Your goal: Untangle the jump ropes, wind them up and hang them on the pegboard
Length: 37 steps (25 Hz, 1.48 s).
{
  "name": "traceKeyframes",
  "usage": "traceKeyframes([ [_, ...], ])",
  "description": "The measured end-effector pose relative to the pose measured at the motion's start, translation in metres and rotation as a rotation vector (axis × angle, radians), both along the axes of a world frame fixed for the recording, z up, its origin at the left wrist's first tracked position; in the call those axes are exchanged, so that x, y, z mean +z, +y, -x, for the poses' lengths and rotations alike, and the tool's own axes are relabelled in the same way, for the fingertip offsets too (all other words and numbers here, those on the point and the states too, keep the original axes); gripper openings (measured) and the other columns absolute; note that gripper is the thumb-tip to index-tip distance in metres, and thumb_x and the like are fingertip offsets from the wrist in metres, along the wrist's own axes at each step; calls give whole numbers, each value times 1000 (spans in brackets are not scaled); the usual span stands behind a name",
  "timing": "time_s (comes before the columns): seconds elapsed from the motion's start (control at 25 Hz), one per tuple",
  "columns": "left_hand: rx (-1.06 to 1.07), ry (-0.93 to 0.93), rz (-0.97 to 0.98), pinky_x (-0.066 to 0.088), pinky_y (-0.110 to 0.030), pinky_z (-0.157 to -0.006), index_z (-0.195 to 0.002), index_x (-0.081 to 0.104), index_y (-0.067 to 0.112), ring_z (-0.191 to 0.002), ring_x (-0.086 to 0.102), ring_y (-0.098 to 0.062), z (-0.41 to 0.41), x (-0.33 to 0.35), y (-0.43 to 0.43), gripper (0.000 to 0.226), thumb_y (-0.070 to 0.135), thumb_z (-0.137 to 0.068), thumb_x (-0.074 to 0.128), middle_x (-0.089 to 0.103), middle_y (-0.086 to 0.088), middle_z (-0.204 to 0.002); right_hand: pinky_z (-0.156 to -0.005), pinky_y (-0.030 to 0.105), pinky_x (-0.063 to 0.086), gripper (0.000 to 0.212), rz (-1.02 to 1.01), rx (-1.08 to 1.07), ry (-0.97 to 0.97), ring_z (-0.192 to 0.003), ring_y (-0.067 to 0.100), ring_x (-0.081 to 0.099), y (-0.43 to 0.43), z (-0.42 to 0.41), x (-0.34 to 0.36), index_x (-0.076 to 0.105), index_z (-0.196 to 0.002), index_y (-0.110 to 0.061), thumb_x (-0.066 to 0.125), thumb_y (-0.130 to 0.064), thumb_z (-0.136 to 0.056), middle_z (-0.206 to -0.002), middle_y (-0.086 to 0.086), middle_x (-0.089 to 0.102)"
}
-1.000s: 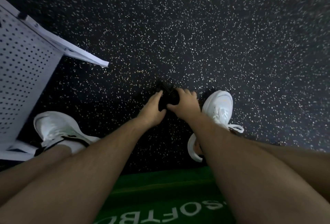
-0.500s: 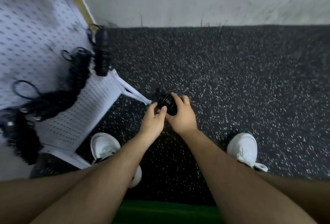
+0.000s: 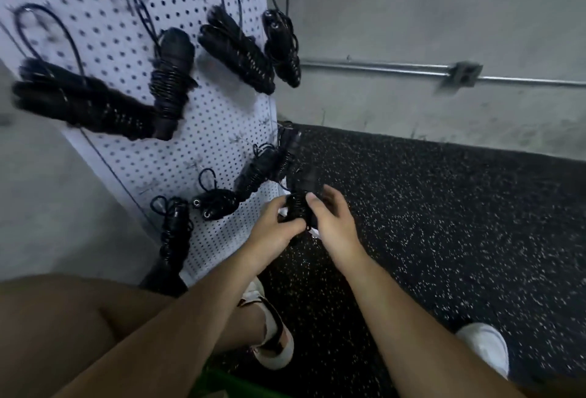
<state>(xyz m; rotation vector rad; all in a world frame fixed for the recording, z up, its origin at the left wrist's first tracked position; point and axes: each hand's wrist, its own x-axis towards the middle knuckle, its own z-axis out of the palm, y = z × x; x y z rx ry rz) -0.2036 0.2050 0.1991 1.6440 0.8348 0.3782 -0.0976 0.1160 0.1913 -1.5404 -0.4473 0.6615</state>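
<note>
Because it is wound tight, the jump rope (image 3: 296, 208) looks light and bendy, and coils may slip; the left hand (image 3: 272, 229) and right hand (image 3: 336, 226) both hold its middle, just beside the low corner of the pegboard (image 3: 196, 143)

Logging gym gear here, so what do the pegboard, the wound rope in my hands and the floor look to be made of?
The pegboard: matte white sheet with regular round holes; painted metal or hardboard, unclear. The wound rope: thin black cord, slightly glossy coils, likely plastic-coated; blurred. The floor: matte black with pale flecks, probably rubber gym flooring.
</note>
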Motion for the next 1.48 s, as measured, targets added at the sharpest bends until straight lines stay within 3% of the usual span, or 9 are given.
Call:
traceKeyframes([
  [0.08,25,-43,-89,43,-22,-84,-127,52,35,-113,56,-4,6,10,6,63,36,-66,65,54,10,-127,-99,35,54,56,-29,4,123,-110,11,66,14,0,14,55,-129,-38,73,-53,-79,-126,-5,66],
  [0.2,58,-83,-164,39,-13,-93,-130,50,37,-120,50,5,10,22,19,54,30,-79,65,52,14,-133,-68,17,57,43,-118,-2,206,-96,8,69,30,5,35,50,-135,-27,68,-28,-96,-118,1,67],
  [0.24,64,-91,-177,39,-15,-99,-134,50,37,-122,50,4,10,24,23,52,24,-85,65,52,14,-136,-67,17,56,43,-135,-10,205,-95,7,70,36,6,36,49,-137,-23,66,-24,-97,-117,1,67],
  [0.4,88,-74,-204,37,-31,-117,-146,48,30,-132,48,-1,13,20,39,54,20,-94,59,52,12,-144,-102,37,53,46,-99,-34,168,-111,16,66,64,14,33,50,-140,-20,65,-30,-98,-125,3,66],
  [0.64,129,-53,-182,37,-39,-119,-149,44,31,-137,45,-6,8,7,61,55,26,-96,54,49,8,-149,-99,37,55,41,-97,-69,161,-106,15,68,96,15,18,54,-135,-20,66,-32,-97,-118,-1,68],
  [1.08,121,44,-312,20,-14,-113,-157,32,15,-146,29,-6,5,-24,89,59,2,-101,45,32,0,-162,-88,19,47,54,-16,-60,-42,-104,3,61,123,20,-11,45,-139,-26,71,-28,-93,-121,-8,61],
  [1.24,92,61,-355,15,-16,-118,-158,31,16,-151,22,-8,7,-29,86,62,3,-100,48,26,1,-165,-99,23,42,52,105,-3,-244,-124,10,55,114,21,-18,46,-146,-19,63,-34,-98,-137,-3,59],
  [1.4,103,83,-386,12,4,-102,-158,32,18,-143,25,1,15,-28,83,61,8,-100,50,22,6,-166,-111,29,38,64,277,111,-423,-139,19,46,97,27,-25,31,-157,-18,53,-42,-102,-153,3,48],
  [1.48,110,89,-415,16,-5,-108,-157,33,19,-139,27,4,20,-26,79,60,11,-100,50,20,10,-165,-109,33,41,61,339,143,-542,-136,22,49,84,31,-27,30,-158,-20,47,-44,-104,-152,6,47],
])
